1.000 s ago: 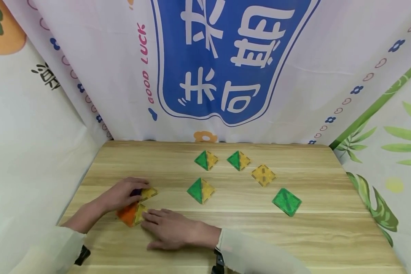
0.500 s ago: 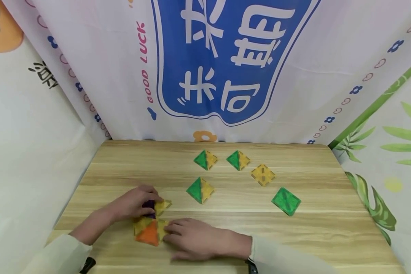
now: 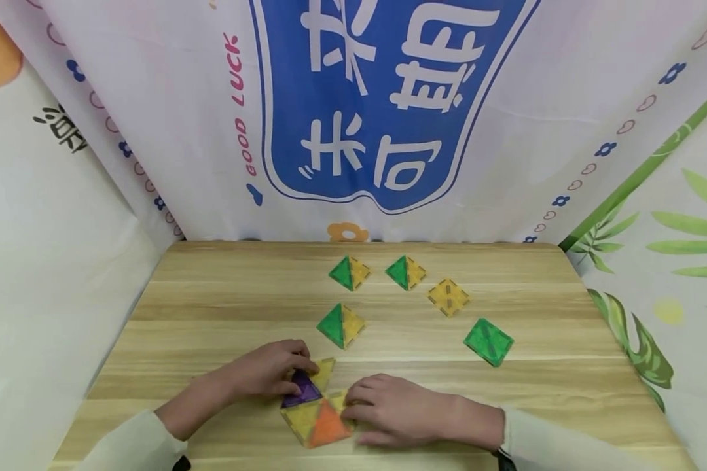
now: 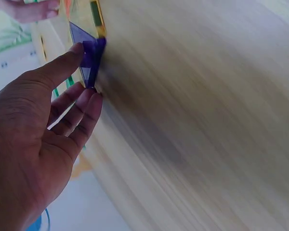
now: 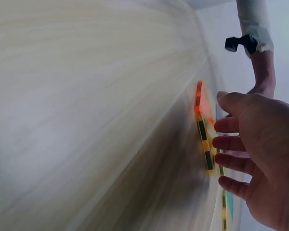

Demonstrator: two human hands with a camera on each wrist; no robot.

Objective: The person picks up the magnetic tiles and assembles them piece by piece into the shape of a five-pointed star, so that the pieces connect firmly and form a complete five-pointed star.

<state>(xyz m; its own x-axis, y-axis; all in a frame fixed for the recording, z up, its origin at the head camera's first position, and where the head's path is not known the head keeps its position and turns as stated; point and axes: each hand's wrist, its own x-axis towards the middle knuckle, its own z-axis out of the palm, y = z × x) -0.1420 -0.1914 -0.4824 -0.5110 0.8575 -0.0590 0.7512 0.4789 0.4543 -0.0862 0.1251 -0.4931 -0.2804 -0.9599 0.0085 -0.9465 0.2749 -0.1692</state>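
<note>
Several translucent triangular magnetic tiles lie joined edge to edge near the front of the table. My left hand holds the purple triangle tile by its outer side; in the left wrist view the thumb lies on its face with the fingers at its edge. A yellow triangle tile adjoins it at the back. At the front sit another yellow tile and the orange triangle tile. From the right, my right hand rests its extended fingertips at a further yellow tile, which they partly cover.
Three green-and-yellow tile pairs, one of them just behind my hands, lie on the wooden table. A yellow square and a green square lie to the right. A printed curtain borders the back edge.
Both hands have moved rightward and toward the table's middle, taking the joined tiles along. The cluster has turned, and its purple and orange tiles now show more plainly.
</note>
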